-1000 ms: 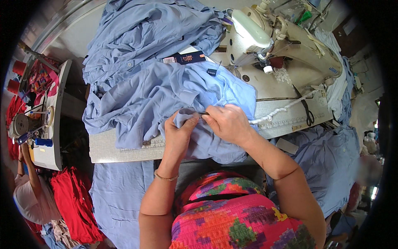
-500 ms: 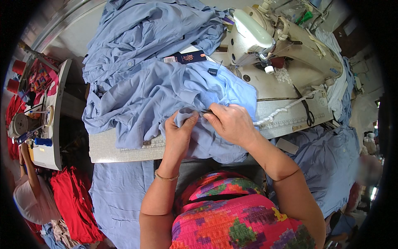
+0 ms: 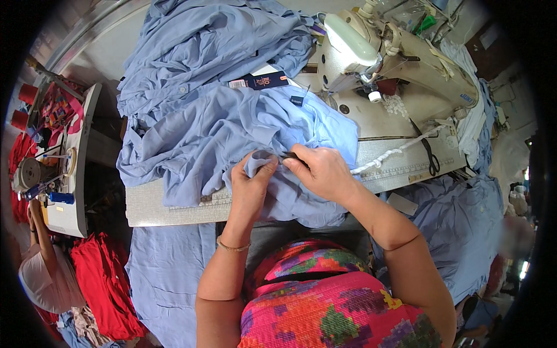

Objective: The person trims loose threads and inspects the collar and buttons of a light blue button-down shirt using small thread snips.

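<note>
A light blue garment [image 3: 214, 124] lies rumpled across the sewing table in front of me. My left hand [image 3: 250, 178] pinches a folded bit of its cloth between thumb and fingers. Close beside it, on the right, my right hand [image 3: 320, 173] is closed round a small dark pointed tool [image 3: 288, 155]. The tool's tip reaches the pinched cloth; most of its body is hidden in my fingers, so its exact kind cannot be made out. Beyond my hands the garment carries a small dark neck label [image 3: 296, 101] and a dark blue hang tag [image 3: 268, 80].
A sewing machine [image 3: 406, 69] stands at the back right. Dark-handled scissors [image 3: 431, 158] and a twisted white cord [image 3: 380, 162] lie on the table. More blue garments [image 3: 214, 35] are heaped behind. Red cloth [image 3: 107, 284] hangs at left, near another person's arm [image 3: 42, 235].
</note>
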`<state>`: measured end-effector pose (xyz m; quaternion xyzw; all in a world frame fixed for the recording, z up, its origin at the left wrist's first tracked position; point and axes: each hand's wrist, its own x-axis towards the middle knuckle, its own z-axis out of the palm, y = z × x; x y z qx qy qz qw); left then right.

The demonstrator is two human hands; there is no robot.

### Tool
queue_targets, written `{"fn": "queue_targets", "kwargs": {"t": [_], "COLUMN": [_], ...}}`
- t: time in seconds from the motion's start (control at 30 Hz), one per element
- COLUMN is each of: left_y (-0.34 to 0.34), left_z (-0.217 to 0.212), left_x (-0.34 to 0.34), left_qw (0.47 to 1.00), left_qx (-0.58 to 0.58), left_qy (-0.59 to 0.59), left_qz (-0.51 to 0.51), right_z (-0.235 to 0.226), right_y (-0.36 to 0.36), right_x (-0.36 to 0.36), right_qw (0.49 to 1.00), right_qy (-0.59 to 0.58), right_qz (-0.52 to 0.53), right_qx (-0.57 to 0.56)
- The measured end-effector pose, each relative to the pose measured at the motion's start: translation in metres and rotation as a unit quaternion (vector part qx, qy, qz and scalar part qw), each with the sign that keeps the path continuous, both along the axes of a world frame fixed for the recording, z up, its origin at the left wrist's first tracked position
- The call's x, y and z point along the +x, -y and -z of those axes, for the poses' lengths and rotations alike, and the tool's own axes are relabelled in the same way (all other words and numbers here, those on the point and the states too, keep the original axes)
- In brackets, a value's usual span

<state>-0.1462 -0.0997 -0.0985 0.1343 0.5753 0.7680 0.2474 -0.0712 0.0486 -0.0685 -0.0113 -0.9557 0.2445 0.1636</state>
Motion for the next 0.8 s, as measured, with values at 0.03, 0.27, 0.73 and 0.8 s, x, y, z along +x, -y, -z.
{"fn": "queue_targets", "kwargs": {"t": [0.03, 0.27, 0.73, 0.8], "left_y": [0.0, 0.0, -0.001, 0.0], "left_z": [0.0, 0.0, 0.001, 0.003], "left_x": [0.0, 0.002, 0.003, 0.001], "left_qw": [1.0, 1.0, 0.999, 0.999], "left_qx": [0.005, -0.003, -0.013, -0.019], "left_qy": [0.005, -0.021, -0.029, -0.028], "left_qz": [0.001, -0.011, -0.029, -0.021], "right_z": [0.0, -0.003, -0.007, -0.004], "right_y": [-0.001, 0.004, 0.009, 0.008], "right_x": [0.0, 0.001, 0.002, 0.001], "right_qw": [1.0, 0.999, 0.996, 0.997], "right_qy": [0.012, 0.032, -0.017, -0.022], "right_qz": [-0.001, 0.016, 0.024, 0.022], "right_qx": [-0.013, -0.028, 0.089, 0.073]}}
